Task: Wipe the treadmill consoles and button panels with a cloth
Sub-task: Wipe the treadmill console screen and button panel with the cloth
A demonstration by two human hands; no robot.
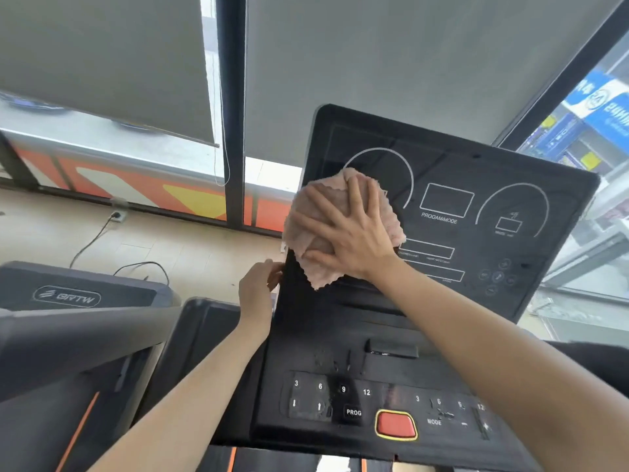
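A black treadmill console (476, 172) with white dial outlines and a "PROGAM/MODE" box rises in front of me. My right hand (347, 229) lies flat, fingers spread, pressing a pink cloth (308, 233) against the console's left part. At the console's left edge, lower down, my left hand (258, 291) has its fingers curled around the rim. Below lies the button panel (374, 408) with number keys, a PROG key and a red stop button (396, 424).
A second treadmill (68, 298) with a BRTW logo stands to the left. Grey roller blinds (102, 56) cover the windows behind a dark frame post (233, 97). A cable (92, 240) runs over the wooden floor to a wall socket.
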